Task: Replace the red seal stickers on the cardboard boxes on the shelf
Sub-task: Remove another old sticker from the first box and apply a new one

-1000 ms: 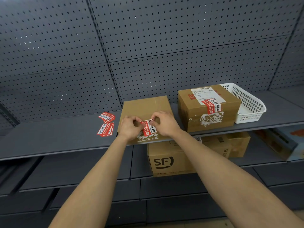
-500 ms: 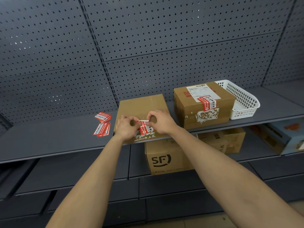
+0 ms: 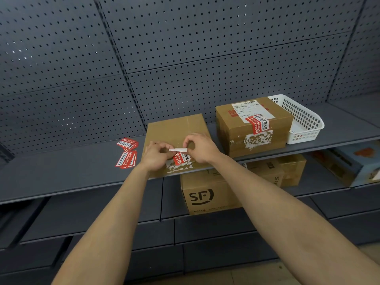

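A flat cardboard box (image 3: 174, 128) lies at the shelf's front edge with torn white residue on its front face. Over its front corner sits a red seal sticker (image 3: 181, 157), its upper end lifted so the white underside shows. My right hand (image 3: 202, 148) pinches that lifted end. My left hand (image 3: 157, 156) pinches the sticker's left side against the box. A taller cardboard box (image 3: 236, 130) to the right carries a red seal sticker (image 3: 258, 124) over a white shipping label. Several loose red stickers (image 3: 127, 154) lie on the shelf to the left.
A white plastic basket (image 3: 304, 120) stands behind and right of the taller box. The grey shelf (image 3: 61, 169) has a pegboard wall (image 3: 185, 48) behind it. On the shelf below sit an SF-marked box (image 3: 205, 194) and more boxes (image 3: 287, 169).
The sticker's upper end has come further off the box, and its white underside now shows between my hands. The view has shifted slightly.
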The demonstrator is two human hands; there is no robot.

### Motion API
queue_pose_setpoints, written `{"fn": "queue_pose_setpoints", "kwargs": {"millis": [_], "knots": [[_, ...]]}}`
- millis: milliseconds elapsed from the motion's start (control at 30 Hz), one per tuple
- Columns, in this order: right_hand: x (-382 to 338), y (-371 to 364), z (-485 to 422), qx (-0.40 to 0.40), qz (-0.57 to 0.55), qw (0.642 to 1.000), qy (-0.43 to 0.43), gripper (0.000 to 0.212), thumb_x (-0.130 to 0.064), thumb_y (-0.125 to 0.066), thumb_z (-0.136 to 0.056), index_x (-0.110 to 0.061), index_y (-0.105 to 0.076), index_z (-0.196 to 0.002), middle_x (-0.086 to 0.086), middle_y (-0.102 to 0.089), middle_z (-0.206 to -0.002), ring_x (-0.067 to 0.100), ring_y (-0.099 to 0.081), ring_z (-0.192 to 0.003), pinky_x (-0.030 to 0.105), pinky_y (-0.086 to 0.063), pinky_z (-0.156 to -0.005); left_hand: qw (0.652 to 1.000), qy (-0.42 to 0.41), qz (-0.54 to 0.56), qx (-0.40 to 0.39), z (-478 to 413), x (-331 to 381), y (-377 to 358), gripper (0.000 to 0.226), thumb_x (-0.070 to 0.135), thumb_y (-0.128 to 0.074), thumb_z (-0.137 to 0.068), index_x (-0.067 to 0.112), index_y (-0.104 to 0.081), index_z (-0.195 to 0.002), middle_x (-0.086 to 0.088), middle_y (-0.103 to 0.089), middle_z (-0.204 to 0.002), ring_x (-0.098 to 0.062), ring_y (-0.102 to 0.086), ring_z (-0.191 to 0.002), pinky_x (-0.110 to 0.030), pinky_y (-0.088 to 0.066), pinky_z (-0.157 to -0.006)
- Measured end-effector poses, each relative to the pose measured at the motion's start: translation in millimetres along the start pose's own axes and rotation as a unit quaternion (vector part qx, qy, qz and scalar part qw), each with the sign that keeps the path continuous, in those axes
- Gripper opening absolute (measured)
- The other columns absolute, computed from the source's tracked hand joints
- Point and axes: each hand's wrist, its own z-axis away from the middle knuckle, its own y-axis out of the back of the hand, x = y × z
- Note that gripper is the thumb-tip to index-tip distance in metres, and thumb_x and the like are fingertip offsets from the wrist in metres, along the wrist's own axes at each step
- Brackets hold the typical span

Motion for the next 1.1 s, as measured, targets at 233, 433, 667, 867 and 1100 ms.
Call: {"fn": "queue_pose_setpoints", "kwargs": {"millis": [233, 433, 667, 867, 1100], "knots": [[2, -3, -4, 0.003, -0.018, 1.0, -0.001, 0.015, -0.035, -0.082, -0.092, -0.031, -0.07, -0.1, -0.008, -0.066, -0.121, 0.021, -0.052, -0.124, 0.041, -0.043, -0.104, 0.998, 0.018, 0.06, -0.013, 6, 5, 3, 0.025, 0.049, -0.084, -0.088, 0.03, -0.077, -0.102, 0.006, -0.053, -0.132, -0.02, -0.052, -0.131, -0.049, -0.042, -0.119], [6, -4, -5, -0.006, -0.02, 1.0, 0.008, 0.018, -0.036, -0.082, -0.092, -0.035, -0.065, -0.094, -0.007, -0.067, -0.121, 0.023, -0.053, -0.125, 0.044, -0.045, -0.107, 0.999, -0.009, 0.033, 0.03, 9, 3, -3, 0.017, 0.035, -0.088, -0.088, 0.026, -0.078, -0.099, 0.003, -0.059, -0.137, -0.02, -0.056, -0.131, -0.045, -0.045, -0.117], [6, -3, -7, -0.004, -0.036, 0.999, -0.003, 0.019, -0.039, -0.083, -0.09, -0.037, -0.064, -0.092, -0.01, -0.065, -0.117, 0.023, -0.052, -0.126, 0.044, -0.044, -0.105, 0.999, 0.012, 0.043, 0.022, 10, 8, -3, 0.014, 0.031, -0.087, -0.09, 0.02, -0.08, -0.092, 0.005, -0.055, -0.142, -0.016, -0.05, -0.136, -0.042, -0.035, -0.122], [5, -2, -7, 0.0, -0.046, 0.999, -0.014, 0.016, -0.037, -0.082, -0.091, -0.03, -0.072, -0.102, -0.006, -0.066, -0.129, 0.021, -0.052, -0.127, 0.043, -0.045, -0.104, 0.994, 0.029, 0.101, -0.009, 12, 11, 3, 0.013, 0.024, -0.092, -0.083, 0.019, -0.084, -0.091, 0.006, -0.055, -0.141, -0.016, -0.051, -0.135, -0.045, -0.036, -0.125], [5, -1, -8, -0.012, -0.041, 0.999, -0.03, 0.035, -0.045, -0.081, -0.092, -0.022, -0.072, -0.116, 0.0, -0.062, -0.146, 0.023, -0.051, -0.136, 0.043, -0.046, -0.107, 0.994, 0.004, 0.104, 0.035, 23, 11, 1, 0.02, 0.026, -0.087, -0.087, 0.022, -0.078, -0.104, 0.007, -0.062, -0.138, -0.015, -0.055, -0.13, -0.042, -0.043, -0.117]]}}
